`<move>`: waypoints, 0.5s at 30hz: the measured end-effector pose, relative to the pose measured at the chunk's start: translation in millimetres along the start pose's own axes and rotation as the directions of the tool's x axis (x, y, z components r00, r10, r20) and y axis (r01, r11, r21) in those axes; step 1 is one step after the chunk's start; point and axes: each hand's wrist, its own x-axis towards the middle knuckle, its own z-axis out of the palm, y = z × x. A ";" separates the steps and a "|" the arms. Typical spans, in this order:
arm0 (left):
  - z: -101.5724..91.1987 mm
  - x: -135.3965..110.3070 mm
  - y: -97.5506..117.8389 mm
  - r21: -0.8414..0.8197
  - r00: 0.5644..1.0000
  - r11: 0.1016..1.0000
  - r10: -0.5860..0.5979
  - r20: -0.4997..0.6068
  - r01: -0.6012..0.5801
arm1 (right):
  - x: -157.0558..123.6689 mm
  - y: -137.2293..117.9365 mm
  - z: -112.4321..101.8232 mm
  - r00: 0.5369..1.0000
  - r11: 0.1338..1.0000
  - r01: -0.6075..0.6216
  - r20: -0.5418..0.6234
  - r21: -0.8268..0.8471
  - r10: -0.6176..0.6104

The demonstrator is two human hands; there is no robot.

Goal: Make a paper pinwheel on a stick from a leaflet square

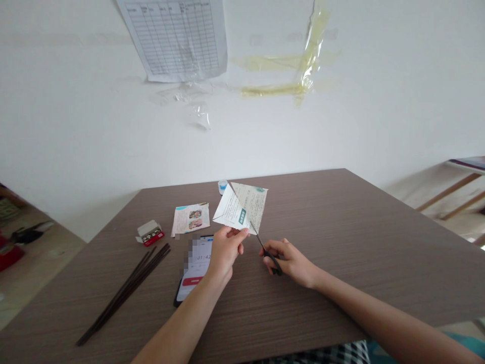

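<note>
My left hand [226, 247] pinches the lower corner of a folded printed paper [242, 207] and holds it up above the brown table [341, 237]. Black-handled scissors [265, 247] sit in my right hand [290, 260], fingers closed through the handles. The blades reach up along the paper's fold line, into its lower edge. Both hands hover near the middle of the table.
A phone [195, 270] with a timer screen lies under my left wrist. Several thin dark sticks [127, 290] lie at the left. A small red-and-white box [150, 233], a printed leaflet [191, 218] and a blue-capped small bottle [222, 186] sit farther back. A chart [176, 38] is taped to the wall.
</note>
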 end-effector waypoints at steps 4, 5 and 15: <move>-0.1 0.0 0.8 -0.001 1.000 1.000 -0.010 -0.001 0.010 | 1.6 2.2 0.3 1.000 1.000 0.003 0.002 -0.004 -0.003; -0.1 0.1 0.9 -0.005 1.000 1.000 -0.010 0.001 0.010 | 1.8 2.7 0.3 1.000 1.000 0.005 -0.002 -0.001 -0.005; -1.4 0.2 0.4 0.021 1.000 1.000 -0.009 0.004 0.009 | 2.4 9.8 0.9 1.000 1.000 0.009 0.004 0.022 -0.009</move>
